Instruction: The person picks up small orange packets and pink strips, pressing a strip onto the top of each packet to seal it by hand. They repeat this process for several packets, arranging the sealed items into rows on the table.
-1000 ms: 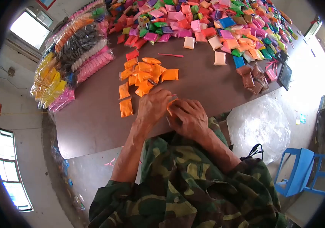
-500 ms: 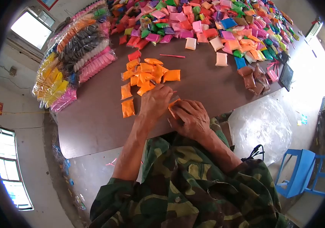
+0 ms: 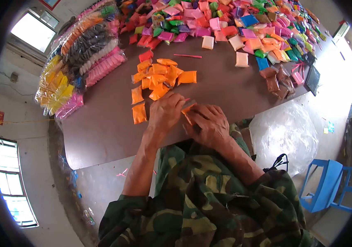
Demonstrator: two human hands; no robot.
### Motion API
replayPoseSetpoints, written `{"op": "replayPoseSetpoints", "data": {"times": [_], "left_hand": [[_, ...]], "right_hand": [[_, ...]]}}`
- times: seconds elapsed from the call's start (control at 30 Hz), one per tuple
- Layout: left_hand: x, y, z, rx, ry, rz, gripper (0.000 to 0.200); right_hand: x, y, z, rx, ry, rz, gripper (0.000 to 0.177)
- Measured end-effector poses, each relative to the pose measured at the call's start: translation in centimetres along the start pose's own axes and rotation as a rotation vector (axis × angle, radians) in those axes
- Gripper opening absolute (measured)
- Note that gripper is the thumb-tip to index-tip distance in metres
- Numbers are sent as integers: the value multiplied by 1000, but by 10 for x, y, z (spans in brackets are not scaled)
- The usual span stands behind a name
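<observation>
Orange packet (image 3: pixel 188 110) in the grasp of the right hand (image 3: pixel 209 123), pinched between thumb and fingers, its upper end facing the left hand (image 3: pixel 165 112). Clenched fingers on that left hand, apparently around a thin pink piece (image 3: pixel 187 99), only the tip showing; exact grip impossible to tell. Both hands close together above the near part of the brown tabletop (image 3: pixel 102 136).

Just left of the left hand, two single orange packets (image 3: pixel 139 113) (image 3: pixel 137 95), one beyond the other. Beyond the same hand, a loose orange pile (image 3: pixel 159 78), with a red packet (image 3: pixel 146 56) at its far end. Farther ahead, a pink strip (image 3: pixel 187 56), lying flat.

Seemingly midway through the orange ones, with one in hand and the others lying loose; which are finished and which waiting, impossible to tell.

Ahead and right of the hands, brown packets (image 3: pixel 272 84) and two pale packets (image 3: pixel 207 42) (image 3: pixel 242 59). Farthest out, a mixed-colour heap (image 3: pixel 225 29); far left, bagged rows (image 3: pixel 106 68), already gathered in clear plastic.
</observation>
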State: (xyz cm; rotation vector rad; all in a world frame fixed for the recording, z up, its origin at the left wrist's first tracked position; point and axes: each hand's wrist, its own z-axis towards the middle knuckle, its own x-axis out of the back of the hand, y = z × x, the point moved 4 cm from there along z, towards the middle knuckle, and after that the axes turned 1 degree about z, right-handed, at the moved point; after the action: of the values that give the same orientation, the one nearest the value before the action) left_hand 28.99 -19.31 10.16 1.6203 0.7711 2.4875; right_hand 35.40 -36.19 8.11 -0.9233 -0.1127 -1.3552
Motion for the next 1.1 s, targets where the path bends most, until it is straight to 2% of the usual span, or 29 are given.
{"op": "replayPoseSetpoints", "data": {"times": [0.1,0.2,0.4,0.53,0.6,0.7,0.8,1.1], "left_hand": [[-5,-3,-15,-48,-55,68,10],[-7,-5,-13,-40,-14,191,11],[6,-4,-20,-4,28,29,11],[9,-3,-31,43,14,127,10],[11,-7,-29,86,46,153,11],[15,-8,-27,129,17,107,11],[12,6,-34,18,61,17,12],[17,-3,-36,100,98,106,10]], "right_hand": [[-2,1,0,1,-7,15,35],[-2,0,1,-3,-25,3,35],[-1,3,0,-3,-21,-11,36],[-3,2,0,-10,-41,5,36],[0,-1,0,-7,-35,10,30],[4,1,3,-24,-53,-3,30],[0,2,-3,-35,-68,-11,29],[0,9,-1,-34,-33,18,22]]}}
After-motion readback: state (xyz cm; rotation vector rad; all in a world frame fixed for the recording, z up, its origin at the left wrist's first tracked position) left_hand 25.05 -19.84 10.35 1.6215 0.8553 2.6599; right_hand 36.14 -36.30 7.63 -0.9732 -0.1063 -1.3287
